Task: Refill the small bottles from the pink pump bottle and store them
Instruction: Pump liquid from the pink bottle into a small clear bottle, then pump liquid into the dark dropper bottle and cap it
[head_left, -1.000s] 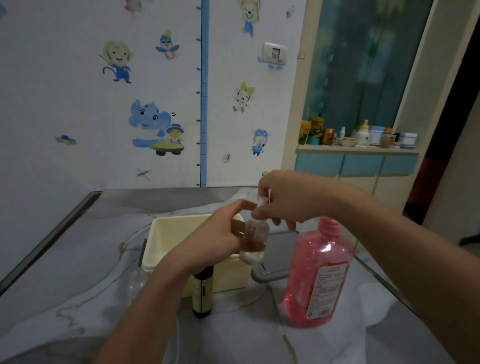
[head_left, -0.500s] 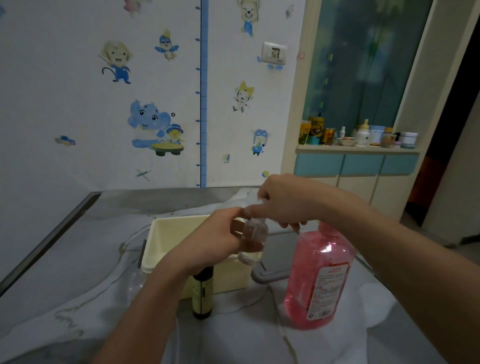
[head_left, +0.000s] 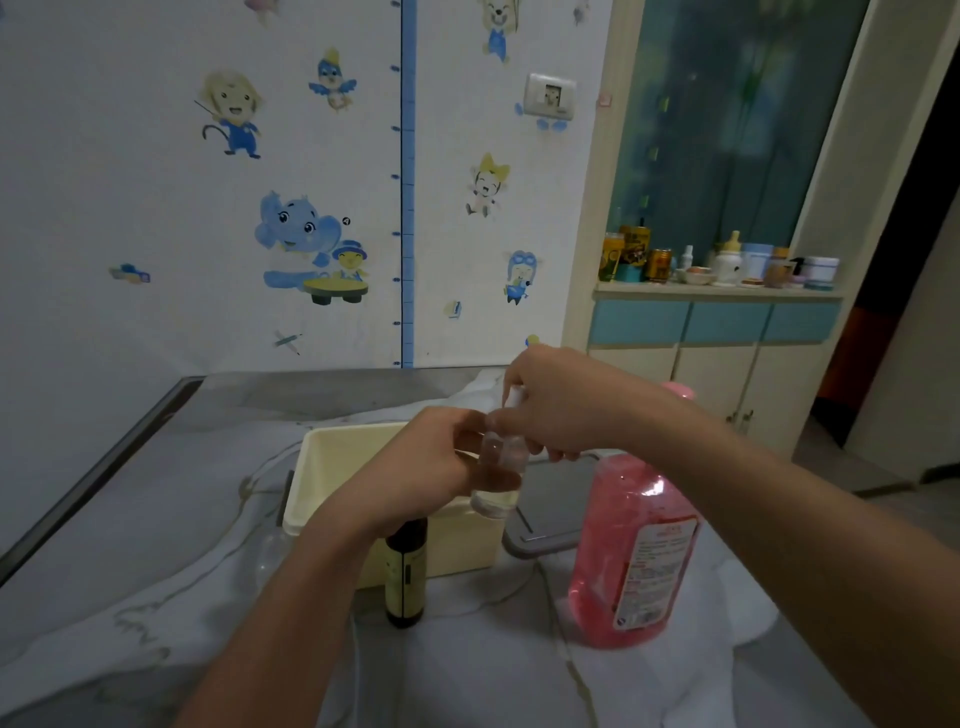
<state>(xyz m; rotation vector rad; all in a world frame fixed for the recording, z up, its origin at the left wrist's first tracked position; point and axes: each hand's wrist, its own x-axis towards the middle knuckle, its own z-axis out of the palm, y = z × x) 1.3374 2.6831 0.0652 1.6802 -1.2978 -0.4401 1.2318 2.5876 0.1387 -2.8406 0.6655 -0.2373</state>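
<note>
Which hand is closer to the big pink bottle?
Right. The right hand is just above and left of the pink pump bottle; the left hand, holding the small clear bottle, is farther left.

Your right hand (head_left: 558, 402) has turned a little on the top of the small bottle (head_left: 500, 470) since one second ago: then a white cap and a thin tube showed under your fingers, now only a small white piece shows beside them. The bottle sits slightly lower against your left hand (head_left: 441, 462). Your right forearm now crosses in front of the pink bottle (head_left: 631, 551) and hides most of its cap, which was fully visible before.
</note>
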